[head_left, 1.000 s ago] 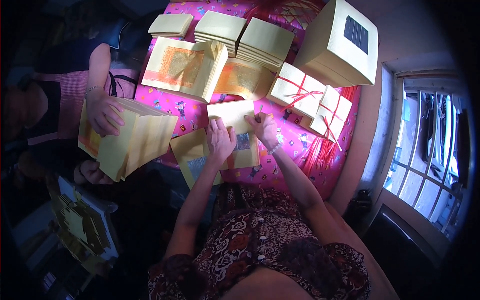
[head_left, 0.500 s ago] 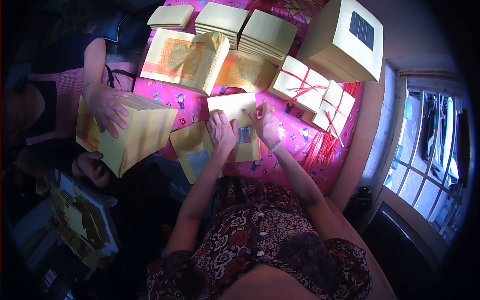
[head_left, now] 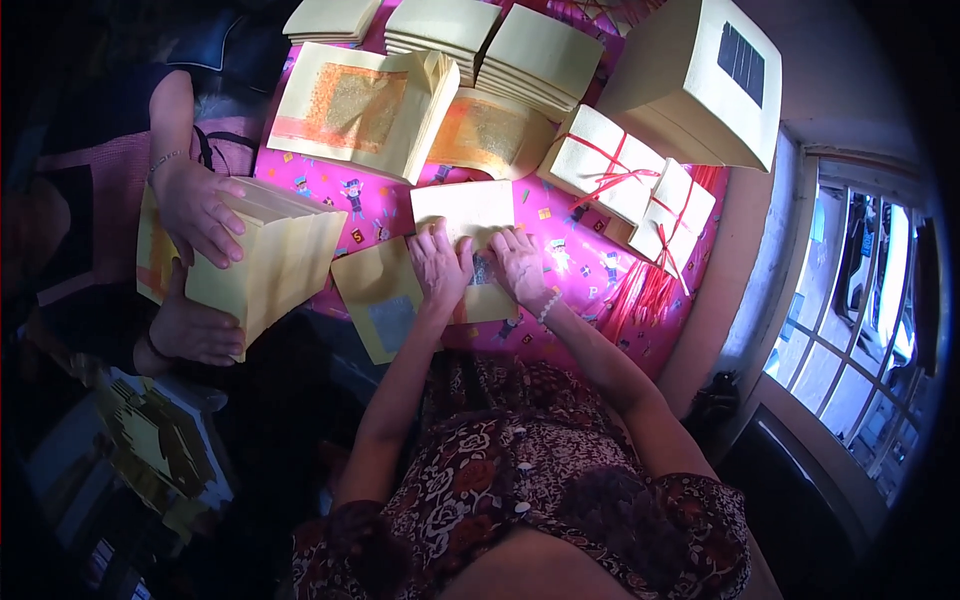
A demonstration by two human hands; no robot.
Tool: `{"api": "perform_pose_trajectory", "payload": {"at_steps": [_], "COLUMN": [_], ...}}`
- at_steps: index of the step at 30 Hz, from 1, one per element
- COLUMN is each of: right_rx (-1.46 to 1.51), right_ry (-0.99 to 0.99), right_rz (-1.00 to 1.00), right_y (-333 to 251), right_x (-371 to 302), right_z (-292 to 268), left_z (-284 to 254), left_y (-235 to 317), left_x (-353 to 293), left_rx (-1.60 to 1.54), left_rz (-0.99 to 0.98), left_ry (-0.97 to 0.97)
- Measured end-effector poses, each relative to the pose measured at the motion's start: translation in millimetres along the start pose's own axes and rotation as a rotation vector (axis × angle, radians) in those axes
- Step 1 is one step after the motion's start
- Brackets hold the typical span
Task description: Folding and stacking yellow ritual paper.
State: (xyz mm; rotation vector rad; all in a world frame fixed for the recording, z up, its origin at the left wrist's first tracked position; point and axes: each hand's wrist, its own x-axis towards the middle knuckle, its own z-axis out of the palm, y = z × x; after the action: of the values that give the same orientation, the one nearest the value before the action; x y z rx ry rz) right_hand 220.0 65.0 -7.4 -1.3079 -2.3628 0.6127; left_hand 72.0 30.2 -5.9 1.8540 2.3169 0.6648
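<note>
My left hand [head_left: 439, 266] lies with fingers spread on a pale yellow paper [head_left: 463, 202], its upper part folded over. My right hand [head_left: 518, 266] rests on the same paper from the other side, fingers bent but apart. Between the hands part of a silver patch shows on the paper. Below and to the left lies another yellow sheet [head_left: 352, 290] with a silver patch, partly under my left hand and forearm. Neither hand appears to grip anything.
Paper stacks [head_left: 440, 28], an open stack with orange and gold prints [head_left: 345, 105], bundles tied with red string [head_left: 605, 165] and a large paper block [head_left: 680, 80] stand on the pink patterned tablecloth [head_left: 580, 250]. At left, another person's hands [head_left: 205, 215] hold a thick paper stack [head_left: 285, 255].
My right hand has come down and inward onto the paper's silver patch. My left hand has barely shifted. The other person's lower hand has moved up flat against the thick stack.
</note>
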Motion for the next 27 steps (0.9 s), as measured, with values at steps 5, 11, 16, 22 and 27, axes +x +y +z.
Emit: {"api": "perform_pose_trajectory", "payload": {"at_steps": [5, 11, 16, 22, 27], "right_rx": [0.077, 0.003, 0.079, 0.017, 0.103], "right_ry": [-0.072, -0.006, -0.011, 0.007, -0.085], "right_rz": [0.060, 0.050, 0.035, 0.028, 0.049], "right_y": [0, -4, 6, 9, 12], "right_x": [10, 11, 3, 1, 4], "right_z": [-9, -7, -11, -4, -11], "left_z": [-7, -17, -21, -22, -16], "left_y": [-13, -26, -32, -57, -67], "left_x": [-4, -2, 0, 1, 1], "left_rx": [-0.268, -0.434, -0.411, -0.624, -0.762], "left_rz": [-0.034, 0.004, -0.012, -0.177, -0.212], "left_ry": [-0.027, -0.116, -0.061, -0.166, -0.267]}}
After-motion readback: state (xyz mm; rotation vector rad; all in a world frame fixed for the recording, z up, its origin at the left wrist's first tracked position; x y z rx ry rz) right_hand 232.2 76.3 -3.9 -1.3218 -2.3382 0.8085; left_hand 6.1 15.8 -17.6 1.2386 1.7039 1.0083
